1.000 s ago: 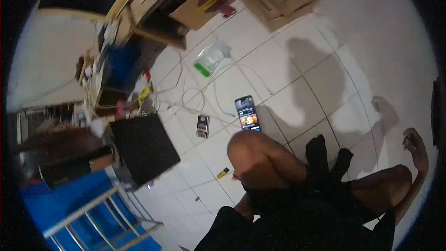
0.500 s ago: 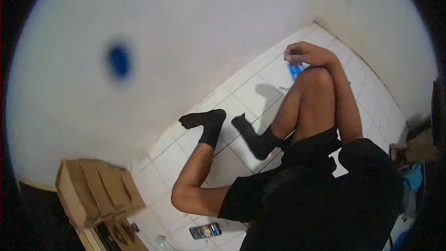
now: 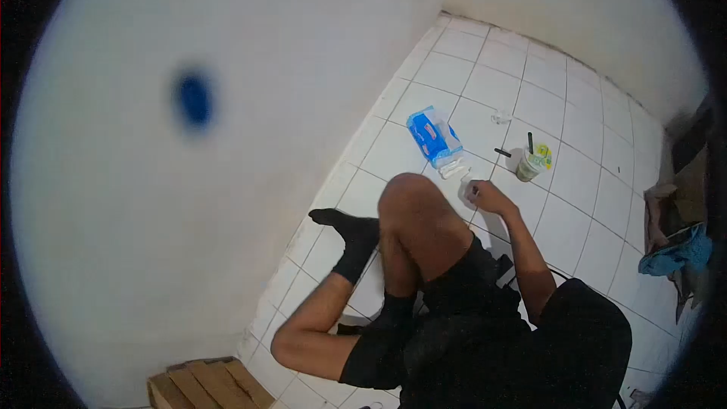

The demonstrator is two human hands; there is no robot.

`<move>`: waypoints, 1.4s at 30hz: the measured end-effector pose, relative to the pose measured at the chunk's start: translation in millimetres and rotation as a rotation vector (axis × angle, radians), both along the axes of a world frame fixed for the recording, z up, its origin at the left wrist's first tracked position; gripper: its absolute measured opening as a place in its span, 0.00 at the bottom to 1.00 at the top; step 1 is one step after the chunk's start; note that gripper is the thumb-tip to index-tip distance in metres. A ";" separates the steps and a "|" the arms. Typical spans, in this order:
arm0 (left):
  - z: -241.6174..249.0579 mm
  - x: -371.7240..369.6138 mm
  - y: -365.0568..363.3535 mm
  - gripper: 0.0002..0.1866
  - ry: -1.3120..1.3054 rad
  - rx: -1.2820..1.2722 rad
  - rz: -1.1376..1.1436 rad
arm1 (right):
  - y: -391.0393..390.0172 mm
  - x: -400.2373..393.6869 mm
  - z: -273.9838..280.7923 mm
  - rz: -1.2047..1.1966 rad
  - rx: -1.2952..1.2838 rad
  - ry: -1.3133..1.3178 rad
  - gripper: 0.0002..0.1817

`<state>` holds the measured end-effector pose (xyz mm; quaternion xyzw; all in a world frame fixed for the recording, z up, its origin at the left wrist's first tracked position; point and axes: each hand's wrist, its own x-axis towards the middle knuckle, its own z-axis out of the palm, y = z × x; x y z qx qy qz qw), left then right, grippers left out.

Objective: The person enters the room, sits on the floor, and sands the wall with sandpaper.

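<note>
Low over the tiles, beyond my raised knee, my right hand [image 3: 491, 197] has its fingers curled together beside a small clear or whitish item [image 3: 468, 190]. What lies between the fingertips is too small to make out. Just past it are folded white pieces [image 3: 454, 168] and a blue and white soft packet [image 3: 434, 136]. To the right stands a clear cup [image 3: 528, 165] with greenish contents and a dark stick upright in it. A short black stick [image 3: 503, 152] lies near the cup. My left hand is out of view.
Crumpled clear plastic [image 3: 500, 117] lies beyond the black stick. A cardboard box [image 3: 208, 386] is at the lower left by the wall [image 3: 227, 204]. Blue cloth [image 3: 678, 251] and other items are heaped at the right edge. My bent legs in black socks occupy the middle.
My right hand has left its place over the knee and is down near the floor. The view has shifted, showing the packet and cup; the phone is out of sight. My raised knee leans further left.
</note>
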<state>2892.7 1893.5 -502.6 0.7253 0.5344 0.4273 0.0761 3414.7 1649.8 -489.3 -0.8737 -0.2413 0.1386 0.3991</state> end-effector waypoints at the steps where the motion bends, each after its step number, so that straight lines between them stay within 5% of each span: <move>1: 1.0 -0.3 2.6 0.21 0.011 0.001 0.004 | 12.1 -1.7 -0.8 0.022 0.015 -0.012 0.13; 6: 12.3 -7.5 6.7 0.21 0.053 0.003 0.031 | 91.3 5.0 -29.6 0.046 0.095 0.079 0.10; 8: 16.6 -13.9 9.5 0.21 0.054 0.000 0.058 | 127.5 10.2 -71.4 -0.118 0.100 -0.396 0.10; 10: 18.9 -23.0 12.7 0.21 0.053 -0.002 0.090 | 143.5 10.0 -73.0 -0.125 0.073 -0.585 0.10; 12: 21.7 -32.6 15.3 0.22 0.043 -0.001 0.131 | 154.0 30.9 -66.3 0.032 0.025 -0.494 0.11; 13: 23.6 -38.8 16.5 0.22 0.034 -0.002 0.151 | 161.4 47.4 -66.8 0.227 -0.211 -0.636 0.14; 16: 28.0 -57.8 18.3 0.22 -0.011 -0.014 0.214 | 181.5 84.0 -63.5 0.017 0.059 0.003 0.15; 18: 32.1 -73.5 17.9 0.22 -0.054 -0.027 0.262 | 194.6 100.7 -42.8 0.026 0.269 -0.043 0.16; 20: 32.8 -87.4 35.8 0.22 -0.094 -0.042 0.313 | 195.6 94.5 41.2 0.082 0.330 0.078 0.15; 24: -6.8 -87.3 133.4 0.22 -0.195 -0.077 0.428 | 229.2 62.6 119.1 0.215 0.367 0.155 0.16; 25: 9.2 -35.8 138.2 0.22 -0.208 -0.077 0.455 | 243.9 52.7 119.7 0.234 0.349 0.232 0.15; 27: -15.0 6.3 161.6 0.16 -0.724 -0.288 0.184 | 275.5 23.4 121.9 0.301 0.379 0.264 0.15; 28: 81.9 76.7 137.1 0.17 -0.146 -0.440 0.324 | 292.1 5.4 123.4 0.338 0.395 0.283 0.15; 29: 107.9 120.2 139.3 0.16 0.005 -0.573 0.210 | 307.2 -14.9 130.6 0.381 0.423 0.451 0.14; 32: 9.1 144.4 182.3 0.15 0.056 -0.495 -0.434 | 347.5 -68.5 119.9 0.561 0.409 0.443 0.15; 34: -3.3 173.6 179.5 0.14 0.101 -0.378 -0.558 | 365.6 -97.3 99.2 0.678 0.338 0.494 0.14; 38: -32.8 186.8 176.0 0.15 0.442 -0.585 -0.605 | 383.7 -140.9 53.5 0.741 0.147 0.509 0.14; 41: -22.4 184.1 173.3 0.16 0.291 -0.626 -0.604 | 376.3 -153.3 -1.2 0.730 0.184 0.631 0.15; 42: -33.6 182.5 174.7 0.16 0.282 -0.412 -0.619 | 373.0 -154.1 -4.4 0.761 0.121 0.576 0.15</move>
